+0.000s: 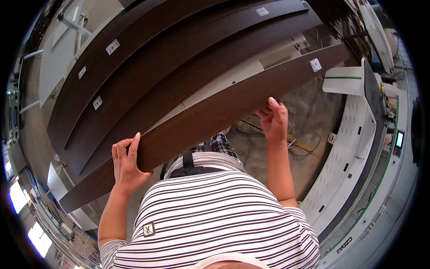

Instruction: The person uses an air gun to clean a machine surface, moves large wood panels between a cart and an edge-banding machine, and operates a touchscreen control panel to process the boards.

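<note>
A long, narrow dark brown board (206,117) slants across in front of my body, its right end farther away than its left. My left hand (129,165) grips it toward the left end, fingers at the upper edge and thumb low by the lower edge. On the right, my right hand (274,119) pinches the lower edge, thumb upward, with the other fingers partly hidden. A white label (315,65) is stuck near the board's right end. Beyond it lie several similar dark brown panels (148,67), overlapping in layers and bearing small white labels.
A long white and grey machine (354,134) with a small lit screen (399,139) curves along the right. A thin cable (309,144) loops on the concrete floor (293,121). Pale panels (58,60) stand at the far left, and stacked sheets (378,36) at the far right.
</note>
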Motion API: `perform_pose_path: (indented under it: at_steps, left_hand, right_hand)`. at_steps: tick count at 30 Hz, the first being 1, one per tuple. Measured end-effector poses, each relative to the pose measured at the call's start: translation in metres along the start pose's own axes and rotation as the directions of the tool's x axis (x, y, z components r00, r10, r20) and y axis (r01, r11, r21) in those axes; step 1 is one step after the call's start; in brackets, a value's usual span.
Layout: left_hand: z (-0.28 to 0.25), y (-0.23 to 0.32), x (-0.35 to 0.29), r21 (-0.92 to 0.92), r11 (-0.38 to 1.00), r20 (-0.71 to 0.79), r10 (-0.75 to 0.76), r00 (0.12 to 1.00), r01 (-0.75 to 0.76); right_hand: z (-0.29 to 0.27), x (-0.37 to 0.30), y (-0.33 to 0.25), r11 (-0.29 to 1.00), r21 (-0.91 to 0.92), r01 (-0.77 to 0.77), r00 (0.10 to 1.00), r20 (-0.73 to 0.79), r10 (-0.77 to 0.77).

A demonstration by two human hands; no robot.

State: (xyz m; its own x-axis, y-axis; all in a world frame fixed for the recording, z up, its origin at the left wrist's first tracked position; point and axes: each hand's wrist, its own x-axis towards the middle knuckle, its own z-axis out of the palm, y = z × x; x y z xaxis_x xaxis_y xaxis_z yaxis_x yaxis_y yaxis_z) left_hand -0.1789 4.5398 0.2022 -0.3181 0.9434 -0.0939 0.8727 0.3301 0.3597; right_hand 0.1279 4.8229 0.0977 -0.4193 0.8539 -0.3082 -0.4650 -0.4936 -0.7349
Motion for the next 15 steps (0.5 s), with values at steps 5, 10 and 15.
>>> perform_pose_path:
  at_steps: [5, 10, 15]
  left_hand:
    - [-0.011, 0.013, 0.033, -0.036, 0.978, 0.02, 0.208, 0.978, -0.207]
    - [-0.01, 0.049, 0.072, -0.044, 0.897, 0.002, 0.441, 0.898, -0.44]
    - [-0.01, 0.117, 0.106, -0.036, 0.781, -0.002, 0.624, 0.781, -0.624]
  right_hand:
    - [-0.006, -0.049, -0.026, 0.965, 0.013, 0.264, 0.951, -0.172, -0.258]
    - [-0.023, -0.106, -0.064, 0.89, 0.045, 0.453, 0.847, -0.331, -0.415]
    - [-0.017, -0.151, -0.074, 0.87, 0.099, 0.484, 0.836, -0.347, -0.425]
